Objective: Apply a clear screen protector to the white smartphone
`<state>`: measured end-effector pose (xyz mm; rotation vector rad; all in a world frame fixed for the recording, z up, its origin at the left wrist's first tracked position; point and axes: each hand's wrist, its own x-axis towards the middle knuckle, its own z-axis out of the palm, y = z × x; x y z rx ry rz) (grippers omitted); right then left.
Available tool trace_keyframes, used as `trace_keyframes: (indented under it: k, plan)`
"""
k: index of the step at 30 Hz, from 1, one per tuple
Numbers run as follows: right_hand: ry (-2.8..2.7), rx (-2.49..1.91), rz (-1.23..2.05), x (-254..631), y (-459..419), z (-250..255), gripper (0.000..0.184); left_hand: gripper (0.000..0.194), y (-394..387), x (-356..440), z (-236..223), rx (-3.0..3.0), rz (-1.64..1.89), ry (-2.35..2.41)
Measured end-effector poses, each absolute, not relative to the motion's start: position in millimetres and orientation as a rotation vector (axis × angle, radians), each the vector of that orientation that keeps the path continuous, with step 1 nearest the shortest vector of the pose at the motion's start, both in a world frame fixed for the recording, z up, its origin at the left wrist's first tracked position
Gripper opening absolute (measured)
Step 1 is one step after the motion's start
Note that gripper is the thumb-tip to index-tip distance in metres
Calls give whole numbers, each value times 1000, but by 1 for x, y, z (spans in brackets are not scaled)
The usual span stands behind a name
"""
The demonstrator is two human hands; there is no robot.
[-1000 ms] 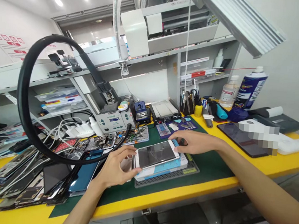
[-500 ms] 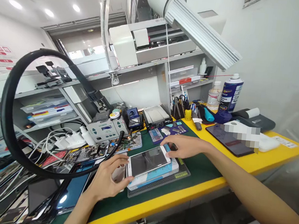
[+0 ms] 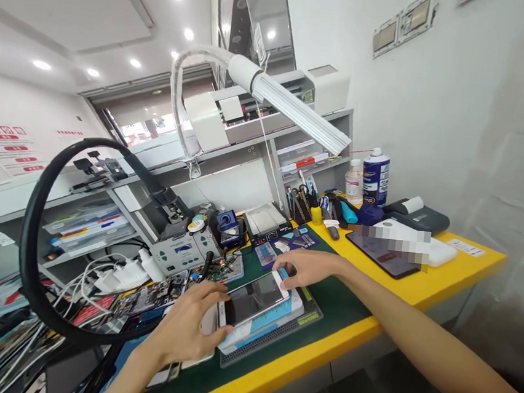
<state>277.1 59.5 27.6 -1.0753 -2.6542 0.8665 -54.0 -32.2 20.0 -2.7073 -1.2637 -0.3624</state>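
A white-framed smartphone [image 3: 254, 299] with a dark, reflective screen lies face up on a blue-and-white box [image 3: 295, 308]. My left hand [image 3: 189, 322] grips the phone's left end, thumb at the near corner and fingers at the far one. At the right end, my right hand [image 3: 308, 268] holds the phone between thumb and fingers. Beneath the box is a grey perforated pad [image 3: 271, 339], lying on the green mat [image 3: 348, 307]. Another phone-like piece, partly hidden, lies under my left hand.
A black hose [image 3: 31, 236] loops at the left above piled phone parts and white cables. A hot-air station [image 3: 182, 254] stands behind. A lamp [image 3: 302, 114] hangs overhead. On the right are a dark phone [image 3: 377, 254], a spray can [image 3: 375, 178] and the yellow table edge [image 3: 448, 282].
The camera view has tilted upward and shifted, showing more ceiling and wall. Both hands stay at the phone's ends, and my left fingers reach slightly further over its left end.
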Motion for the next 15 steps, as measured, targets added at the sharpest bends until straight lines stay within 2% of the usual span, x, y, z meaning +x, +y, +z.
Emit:
trace_keyframes:
  k: [3,8,11,15]
  plan:
    - [-2646,-1068,873,276,59,27,71,48,-27,-40,28,-2767,-299,-1235]
    - [-2598,-1037,907,278,61,28,68,38,-20,-29,25,-2836,-357,-1227]
    - [-2486,-1041,889,284,70,27,55,37,-18,-33,17,-2842,-433,-1207]
    - [-2186,-1254,639,290,91,16,38,37,-14,-42,2,-2853,-552,-1202]
